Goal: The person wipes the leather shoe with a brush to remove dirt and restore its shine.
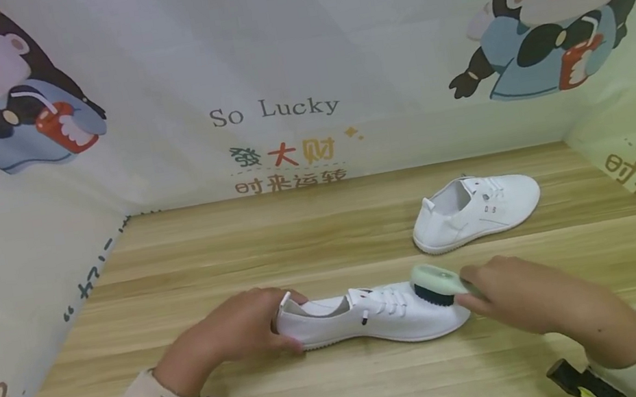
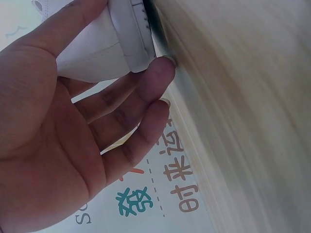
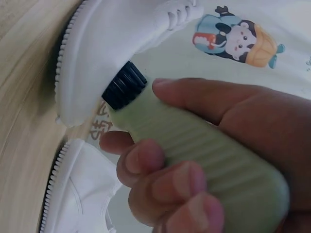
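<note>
A white lace-up shoe [image 1: 368, 319] lies on its sole near the front of the wooden table [image 1: 300, 243], toe pointing right. My left hand [image 1: 239, 329] grips its heel [image 2: 104, 46], thumb over the top and fingers against the sole edge. In my right hand [image 1: 514, 296] is a pale green brush [image 1: 436, 280] with dark bristles [image 3: 124, 85], held by the ribbed handle [image 3: 204, 160]. The bristles rest on the shoe's toe [image 3: 92, 63].
A second white shoe [image 1: 474, 210] sits farther back on the right, toe pointing right. Printed cartoon panels [image 1: 273, 115] wall in the table at the back and on both sides.
</note>
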`<state>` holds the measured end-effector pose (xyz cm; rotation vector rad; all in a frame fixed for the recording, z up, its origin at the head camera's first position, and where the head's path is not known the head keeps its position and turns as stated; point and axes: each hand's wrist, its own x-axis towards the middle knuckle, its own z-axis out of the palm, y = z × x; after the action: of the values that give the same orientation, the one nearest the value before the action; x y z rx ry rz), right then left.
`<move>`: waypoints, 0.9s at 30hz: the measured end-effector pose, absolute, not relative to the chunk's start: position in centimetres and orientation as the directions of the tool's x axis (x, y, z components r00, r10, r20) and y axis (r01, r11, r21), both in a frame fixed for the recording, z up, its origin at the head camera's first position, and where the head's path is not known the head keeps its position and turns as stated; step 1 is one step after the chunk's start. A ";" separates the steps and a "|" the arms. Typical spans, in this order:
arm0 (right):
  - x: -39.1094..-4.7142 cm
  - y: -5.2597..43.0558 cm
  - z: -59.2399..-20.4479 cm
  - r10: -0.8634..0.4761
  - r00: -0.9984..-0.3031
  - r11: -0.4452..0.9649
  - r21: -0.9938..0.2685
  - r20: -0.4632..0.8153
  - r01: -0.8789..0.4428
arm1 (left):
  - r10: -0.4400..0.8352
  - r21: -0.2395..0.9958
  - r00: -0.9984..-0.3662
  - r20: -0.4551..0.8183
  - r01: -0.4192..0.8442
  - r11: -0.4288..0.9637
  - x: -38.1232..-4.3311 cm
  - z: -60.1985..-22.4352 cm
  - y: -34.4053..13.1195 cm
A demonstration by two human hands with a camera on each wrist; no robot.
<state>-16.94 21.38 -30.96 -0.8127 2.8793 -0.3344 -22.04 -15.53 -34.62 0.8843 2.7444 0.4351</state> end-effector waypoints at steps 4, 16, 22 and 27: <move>-17.1 21.4 -31.0 -0.514 -0.856 0.846 -0.195 -0.055 -0.496 | 0.594 0.335 -0.797 -0.110 0.533 0.777 -22.0 -34.6 -15.6; -16.7 22.5 -29.2 -0.464 -0.856 0.855 -0.370 -0.229 -0.364 | 0.597 0.343 -0.796 -0.104 0.535 0.772 -21.8 -34.5 -15.5; -16.8 21.5 -30.2 -0.514 -0.842 0.837 -0.308 -0.162 -0.452 | 0.602 0.341 -0.791 -0.107 0.539 0.770 -21.8 -34.6 -15.5; -17.0 21.3 -31.0 -0.536 -0.841 0.825 -0.255 -0.071 -0.504 | 0.610 0.344 -0.785 -0.106 0.547 0.763 -21.9 -34.8 -15.4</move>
<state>-17.03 21.25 -30.97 -0.8218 2.8667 -0.3432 -21.87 -15.45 -34.75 0.9128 2.7476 0.4394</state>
